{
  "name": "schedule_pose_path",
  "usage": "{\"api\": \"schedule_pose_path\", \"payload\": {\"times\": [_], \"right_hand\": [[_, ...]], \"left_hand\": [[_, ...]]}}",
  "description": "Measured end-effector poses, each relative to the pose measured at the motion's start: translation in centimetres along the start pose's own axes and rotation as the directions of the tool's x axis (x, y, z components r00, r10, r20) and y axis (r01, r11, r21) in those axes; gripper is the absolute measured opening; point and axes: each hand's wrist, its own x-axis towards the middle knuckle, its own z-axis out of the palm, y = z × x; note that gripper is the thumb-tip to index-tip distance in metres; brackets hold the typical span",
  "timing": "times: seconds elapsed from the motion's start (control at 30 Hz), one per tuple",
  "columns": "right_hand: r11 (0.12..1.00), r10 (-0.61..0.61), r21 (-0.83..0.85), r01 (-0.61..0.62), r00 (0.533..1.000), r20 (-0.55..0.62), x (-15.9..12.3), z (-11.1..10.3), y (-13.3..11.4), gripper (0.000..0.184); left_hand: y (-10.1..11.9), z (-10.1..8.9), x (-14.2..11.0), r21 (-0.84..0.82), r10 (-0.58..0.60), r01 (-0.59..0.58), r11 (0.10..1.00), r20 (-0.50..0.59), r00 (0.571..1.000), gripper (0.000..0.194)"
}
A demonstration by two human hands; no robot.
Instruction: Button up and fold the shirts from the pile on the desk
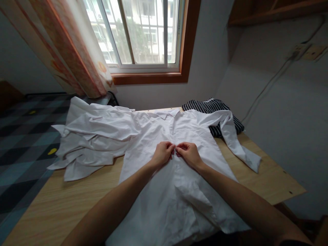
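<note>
A white long-sleeved collared shirt lies front side up on a wooden table, its collar toward the window and its hem near me. My left hand pinches the shirt's front placket at about mid-length. Right beside it, my right hand pinches the same placket, fingertips nearly touching those of the left. Whatever button sits between the fingertips is hidden. Below the hands the front edges run down loosely, with creased cloth on the right. One sleeve bends out to the right over the tabletop.
More crumpled white clothing lies on the left of the wooden table. A folded black-and-white striped garment rests at the back right. At left is a bed with a checked cover. Behind stand a window and a curtain.
</note>
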Motion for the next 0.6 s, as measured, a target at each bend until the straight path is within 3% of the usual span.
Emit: {"api": "schedule_pose_path", "payload": {"times": [0.3, 0.47, 0.6], "right_hand": [[0.995, 0.053, 0.082, -0.054, 0.999, 0.011, 0.03, -0.01, -0.20, 0.025], [0.999, 0.033, -0.015, -0.033, 0.999, -0.001, 0.01, 0.07, -0.07, 0.021], [0.988, 0.025, -0.152, -0.027, 1.000, -0.010, 0.22, -0.15, -0.03, 0.016]], "left_hand": [[-0.16, 0.03, 0.04, 0.069, 0.069, -0.068, 0.995, -0.022, 0.997, 0.032], [-0.23, 0.30, 0.01, 0.068, 0.047, -0.046, 0.997, -0.004, 0.999, 0.027], [-0.19, 0.30, 0.03, 0.198, 0.109, -0.104, 0.975, -0.013, 0.994, 0.025]]}}
